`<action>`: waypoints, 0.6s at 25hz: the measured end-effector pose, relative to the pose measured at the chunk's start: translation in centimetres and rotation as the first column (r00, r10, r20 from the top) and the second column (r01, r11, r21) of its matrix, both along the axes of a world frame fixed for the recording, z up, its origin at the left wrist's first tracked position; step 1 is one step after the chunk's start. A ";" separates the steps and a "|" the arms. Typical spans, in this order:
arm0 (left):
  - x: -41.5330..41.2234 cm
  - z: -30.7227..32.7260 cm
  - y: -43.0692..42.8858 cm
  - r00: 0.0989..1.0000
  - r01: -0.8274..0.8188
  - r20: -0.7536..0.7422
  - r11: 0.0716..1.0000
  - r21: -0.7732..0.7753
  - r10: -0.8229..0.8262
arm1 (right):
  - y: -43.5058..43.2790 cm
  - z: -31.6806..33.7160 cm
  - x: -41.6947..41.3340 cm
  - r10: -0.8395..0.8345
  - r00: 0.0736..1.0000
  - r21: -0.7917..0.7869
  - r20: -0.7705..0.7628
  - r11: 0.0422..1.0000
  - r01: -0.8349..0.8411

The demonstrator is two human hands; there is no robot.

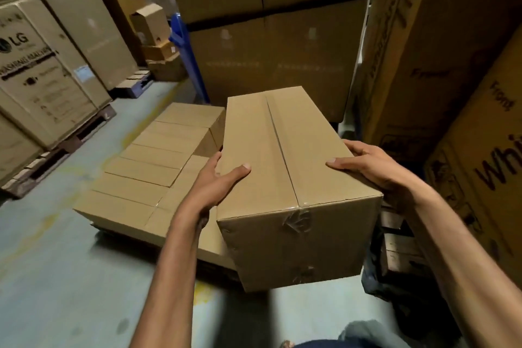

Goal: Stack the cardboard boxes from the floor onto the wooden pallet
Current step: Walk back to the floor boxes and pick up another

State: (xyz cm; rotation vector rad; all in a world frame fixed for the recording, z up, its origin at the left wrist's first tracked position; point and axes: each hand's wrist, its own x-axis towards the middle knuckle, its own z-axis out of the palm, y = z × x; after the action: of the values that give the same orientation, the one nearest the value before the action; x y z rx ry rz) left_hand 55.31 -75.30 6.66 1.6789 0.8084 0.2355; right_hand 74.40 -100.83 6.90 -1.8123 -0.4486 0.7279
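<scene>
The box (282, 167) is held in the air, lengthwise away from the person, just right of the low layer (158, 167) of boxes already laid. The left hand (217, 182) clamps its left side, thumb on top; the right hand (367, 171) clamps the right edge likewise. Both grips sit toward the near end, so the far end may dip and slip, or catch the layer's corner when set down. The pallet beneath is lost in shadow. The floor (56, 263) is grey, and tall cartons (452, 79) crowd the aisle.
</scene>
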 end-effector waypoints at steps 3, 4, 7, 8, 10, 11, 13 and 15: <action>5.4 0.3 2.4 0.997 0.071 0.006 0.997 0.006 -0.071 | 1.5 -0.1 3.8 -0.075 0.997 0.027 -0.026 0.997 0.076; 7.1 0.2 3.1 0.995 0.094 0.013 0.996 0.010 -0.094 | 2.0 -0.2 5.1 -0.092 0.995 0.039 -0.044 0.995 0.093; 12.8 -0.6 4.6 0.991 0.126 0.040 0.992 0.002 -0.126 | 3.4 -1.2 10.7 -0.137 0.987 0.056 -0.082 0.988 0.142; 14.7 -1.1 5.1 0.991 0.117 0.062 0.993 0.002 -0.117 | 4.0 -1.6 12.9 -0.155 0.983 0.060 -0.099 0.985 0.161; 18.5 -2.4 6.0 0.991 0.086 0.106 0.996 0.001 -0.086 | 5.5 -2.5 17.8 -0.151 0.982 0.063 -0.112 0.985 0.158; 20.4 -3.0 6.3 0.990 0.058 0.130 0.998 -0.009 -0.056 | 6.3 -3.1 20.3 -0.123 0.988 0.044 -0.092 0.991 0.128; 24.2 -4.7 7.3 0.985 -0.001 0.173 1.000 -0.026 0.005 | 8.4 -3.8 25.2 -0.046 0.998 0.002 -0.048 0.999 0.046; 27.6 -5.9 8.3 0.978 -0.075 0.190 0.995 -0.062 0.085 | 10.4 -4.2 29.6 0.008 0.999 -0.011 -0.040 1.000 -0.009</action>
State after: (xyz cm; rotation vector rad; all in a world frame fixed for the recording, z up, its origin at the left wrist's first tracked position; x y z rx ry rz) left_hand 82.89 -67.04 0.78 1.5474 0.7310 0.4219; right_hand 103.96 -90.41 2.72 -1.8038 -0.4272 0.7724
